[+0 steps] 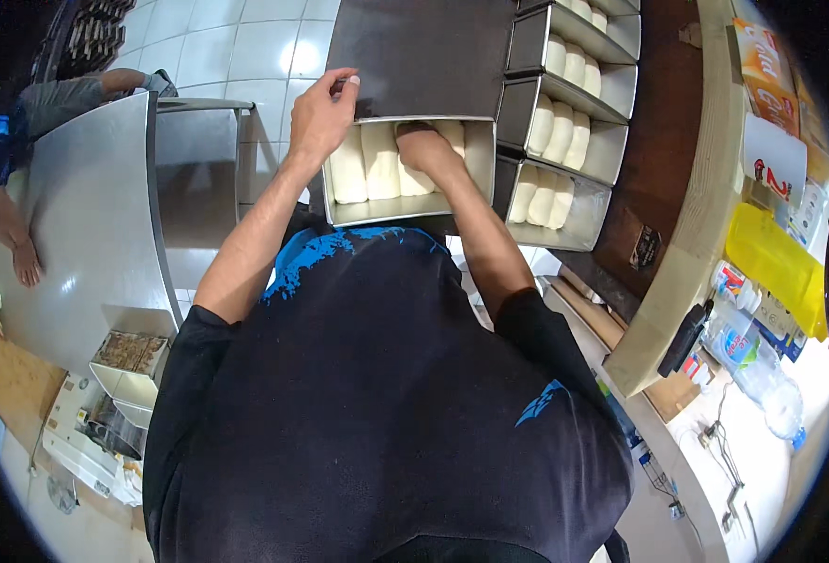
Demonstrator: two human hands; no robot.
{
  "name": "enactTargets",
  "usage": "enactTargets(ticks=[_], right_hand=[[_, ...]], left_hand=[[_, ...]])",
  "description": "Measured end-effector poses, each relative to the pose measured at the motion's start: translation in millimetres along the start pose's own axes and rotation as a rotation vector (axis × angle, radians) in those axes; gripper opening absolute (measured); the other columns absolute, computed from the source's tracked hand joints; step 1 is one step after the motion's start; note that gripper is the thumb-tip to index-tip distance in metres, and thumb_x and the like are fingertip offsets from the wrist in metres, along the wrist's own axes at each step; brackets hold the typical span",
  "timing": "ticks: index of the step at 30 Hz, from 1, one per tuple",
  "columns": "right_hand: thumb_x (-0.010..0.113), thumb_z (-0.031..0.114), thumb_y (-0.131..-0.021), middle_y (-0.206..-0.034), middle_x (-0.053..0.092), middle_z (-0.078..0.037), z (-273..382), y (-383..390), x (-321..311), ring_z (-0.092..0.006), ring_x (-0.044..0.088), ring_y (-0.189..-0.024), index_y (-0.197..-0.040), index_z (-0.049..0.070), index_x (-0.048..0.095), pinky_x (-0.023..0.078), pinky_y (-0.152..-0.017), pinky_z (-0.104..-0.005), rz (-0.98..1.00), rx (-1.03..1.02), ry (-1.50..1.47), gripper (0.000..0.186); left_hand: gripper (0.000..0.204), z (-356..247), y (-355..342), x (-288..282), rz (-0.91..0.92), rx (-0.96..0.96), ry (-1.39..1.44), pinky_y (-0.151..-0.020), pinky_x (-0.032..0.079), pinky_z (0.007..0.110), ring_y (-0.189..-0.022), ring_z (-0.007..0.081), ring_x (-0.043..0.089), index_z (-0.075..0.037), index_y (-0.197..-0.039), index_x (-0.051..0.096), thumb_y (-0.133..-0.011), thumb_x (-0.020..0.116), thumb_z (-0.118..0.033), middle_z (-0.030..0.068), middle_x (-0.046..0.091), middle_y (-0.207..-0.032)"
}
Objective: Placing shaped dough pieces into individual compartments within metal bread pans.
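A metal loaf tin [411,215] stands in front of me with several pale dough rolls [380,164] side by side in it. My right hand [425,150] reaches down into the tin onto the dough, and its fingers are hidden from sight. At the tin's far left corner is my left hand [323,114], its thumb and a finger apart over a dark flat surface [414,56] with nothing seen between them. To the right, a row of similar tins [591,223] holds more dough rolls [543,199].
A steel table [105,206] stands at left, with another person's hand [27,261] on it. Below are more tins [133,385] and a white machine [86,446]. The right-hand ledge [682,253] borders a shelf with a yellow item [775,267] and a plastic bottle [757,366].
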State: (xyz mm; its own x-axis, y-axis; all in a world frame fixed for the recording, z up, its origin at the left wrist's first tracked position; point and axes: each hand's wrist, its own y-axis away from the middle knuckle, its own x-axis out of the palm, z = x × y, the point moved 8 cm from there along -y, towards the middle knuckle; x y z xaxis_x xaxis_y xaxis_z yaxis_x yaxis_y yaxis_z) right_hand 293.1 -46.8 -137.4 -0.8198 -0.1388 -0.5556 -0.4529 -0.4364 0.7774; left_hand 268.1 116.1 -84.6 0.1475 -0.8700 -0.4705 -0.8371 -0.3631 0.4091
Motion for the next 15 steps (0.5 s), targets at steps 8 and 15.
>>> enactTargets(ticks=[8,15], right_hand=[[0.056,0.007,-0.086,-0.097,0.074,-0.026,-9,14,14,-0.0431,0.070,-0.084,-0.094,-0.007,0.072,0.054,-0.077,-0.0498,0.079,0.005,0.019,0.023],[0.056,0.007,-0.085,-0.096,0.074,-0.025,-2,33,28,-0.0415,0.069,-0.083,-0.093,-0.005,0.072,0.054,-0.075,-0.0486,0.153,-0.012,0.045,0.022]], left_hand=[[0.040,-8,-3,0,-0.037,0.062,-0.011,-0.087,0.054,0.035,-0.099,0.0248,0.071,-0.010,-0.128,0.070,-0.100,0.056,-0.034,0.0084,0.075,-0.110],[0.040,0,0,-1,-0.025,0.018,0.008,-0.087,0.054,0.034,-0.099,0.0234,0.070,-0.009,-0.128,0.070,-0.101,0.056,-0.035,0.0080,0.075,-0.110]])
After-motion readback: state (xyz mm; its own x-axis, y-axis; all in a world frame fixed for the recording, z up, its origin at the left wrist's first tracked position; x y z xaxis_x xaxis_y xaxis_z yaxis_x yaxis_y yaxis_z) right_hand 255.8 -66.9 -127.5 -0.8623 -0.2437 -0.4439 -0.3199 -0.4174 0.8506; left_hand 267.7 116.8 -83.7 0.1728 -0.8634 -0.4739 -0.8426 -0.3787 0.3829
